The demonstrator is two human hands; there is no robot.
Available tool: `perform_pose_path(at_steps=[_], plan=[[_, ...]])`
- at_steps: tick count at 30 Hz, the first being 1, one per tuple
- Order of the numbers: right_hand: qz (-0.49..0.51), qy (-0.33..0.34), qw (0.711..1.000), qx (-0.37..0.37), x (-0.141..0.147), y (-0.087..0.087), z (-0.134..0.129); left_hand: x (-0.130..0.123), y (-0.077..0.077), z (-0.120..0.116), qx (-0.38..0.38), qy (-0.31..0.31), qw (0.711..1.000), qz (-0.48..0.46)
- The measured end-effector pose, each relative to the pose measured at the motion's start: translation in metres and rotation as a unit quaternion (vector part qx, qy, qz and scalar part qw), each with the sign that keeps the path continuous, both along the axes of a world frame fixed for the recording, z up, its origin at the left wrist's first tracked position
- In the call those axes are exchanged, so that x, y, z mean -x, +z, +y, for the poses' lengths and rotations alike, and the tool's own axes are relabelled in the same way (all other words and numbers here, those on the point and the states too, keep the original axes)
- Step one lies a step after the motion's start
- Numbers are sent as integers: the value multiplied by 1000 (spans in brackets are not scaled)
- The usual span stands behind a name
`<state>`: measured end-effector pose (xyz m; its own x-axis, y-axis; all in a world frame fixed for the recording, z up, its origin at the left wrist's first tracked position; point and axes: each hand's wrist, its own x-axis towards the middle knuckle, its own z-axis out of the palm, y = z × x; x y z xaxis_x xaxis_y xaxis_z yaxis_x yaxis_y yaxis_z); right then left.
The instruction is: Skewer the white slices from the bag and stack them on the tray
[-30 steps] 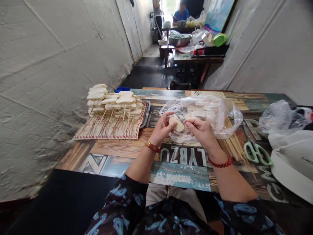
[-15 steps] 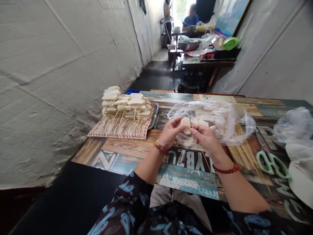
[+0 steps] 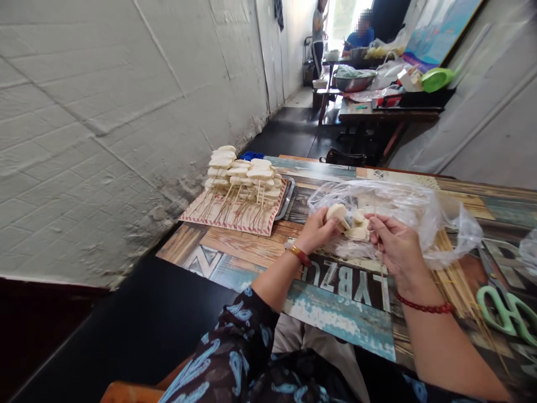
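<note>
My left hand (image 3: 316, 230) is closed on a pale oval slice (image 3: 337, 213), held above the near edge of a clear plastic bag (image 3: 403, 196). To its right, my right hand (image 3: 394, 240) pinches a thin wooden skewer (image 3: 381, 254), which stands nearly upright and apart from the slice. More pale slices (image 3: 358, 226) lie between the hands on the plastic. At the left, a stack of skewered slices (image 3: 241, 170) rests on a printed paper (image 3: 243, 215), sticks pointing toward me. Loose bamboo skewers (image 3: 455, 280) lie right of my right hand.
Green-handled scissors (image 3: 499, 308) lie at the right of the patterned table (image 3: 235, 243). A metal tray (image 3: 289, 198) shows beside the paper. Behind stands another table (image 3: 390, 113) with a metal bowl (image 3: 354, 83); two people are farther back. A wall runs along the left.
The view has swung left, so things appear farther right. My hands have moved apart; the skewer in my right hand is now away from the slice, which has tilted in my left hand.
</note>
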<state>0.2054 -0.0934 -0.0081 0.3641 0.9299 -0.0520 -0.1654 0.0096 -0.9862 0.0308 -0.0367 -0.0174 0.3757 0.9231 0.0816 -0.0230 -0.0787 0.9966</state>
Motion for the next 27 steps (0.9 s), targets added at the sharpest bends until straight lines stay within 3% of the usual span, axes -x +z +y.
perform_pose_path(at_steps=[5,9,14,17,21,27], plan=[[25,25,999,31,6,-13,6,6,-10,7,-114,16,988,99],[30,59,996,57,23,-20,6,18,-9,20,-129,60,981,129],[47,111,991,58,36,-11,0,30,1,29,-25,74,992,98],[46,124,991,38,31,1,-3,31,10,26,57,39,997,-19],[30,155,987,-10,19,15,-10,26,18,21,152,-3,971,-184],[-83,184,979,-37,13,20,-17,19,19,16,195,-48,954,-221]])
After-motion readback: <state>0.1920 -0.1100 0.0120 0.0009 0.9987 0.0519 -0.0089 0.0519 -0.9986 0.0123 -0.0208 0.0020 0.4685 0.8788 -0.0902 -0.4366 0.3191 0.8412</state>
